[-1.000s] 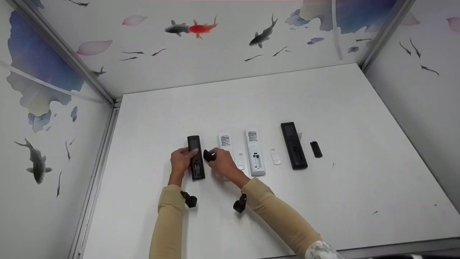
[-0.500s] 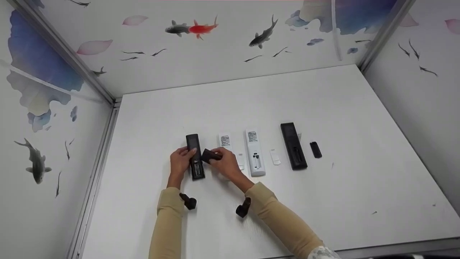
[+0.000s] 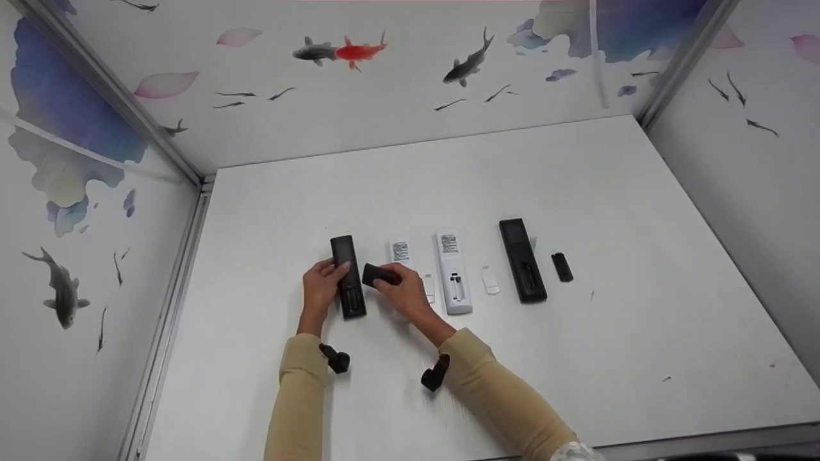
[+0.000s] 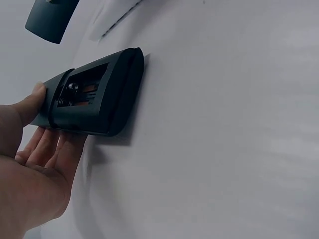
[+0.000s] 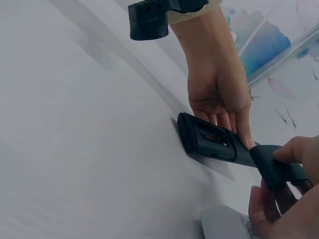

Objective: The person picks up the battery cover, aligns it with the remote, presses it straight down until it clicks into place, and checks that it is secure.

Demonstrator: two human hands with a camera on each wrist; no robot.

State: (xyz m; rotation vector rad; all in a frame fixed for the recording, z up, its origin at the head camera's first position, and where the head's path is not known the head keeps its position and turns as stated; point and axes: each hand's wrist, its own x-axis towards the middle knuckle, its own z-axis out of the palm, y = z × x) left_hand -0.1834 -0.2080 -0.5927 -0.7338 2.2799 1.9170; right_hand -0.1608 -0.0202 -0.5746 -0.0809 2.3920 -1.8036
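My left hand (image 3: pixel 320 288) grips a black remote control (image 3: pixel 343 250) around its middle, thumb on its back face. The remote's battery compartment (image 4: pixel 82 92) is uncovered and faces up in the left wrist view, with a spring and copper-coloured strips inside. Just right of it, my right hand (image 3: pixel 408 293) pinches a black battery cover (image 3: pixel 378 274) between thumb and fingers. In the right wrist view the cover (image 5: pixel 276 164) overlaps the remote's far end (image 5: pixel 244 155); in the head view a small gap separates them.
Right of my hands lie a partly hidden white remote (image 3: pixel 400 251), a second white remote (image 3: pixel 454 275) and a black remote (image 3: pixel 523 259), backs up. White covers (image 3: pixel 490 280) and a black cover (image 3: pixel 562 267) lie beside them. Walls enclose the table's back and sides.
My right hand has turned the battery cover so its broad side shows, and my right wrist has shifted slightly right. The remote in my left hand has moved slightly away from me.
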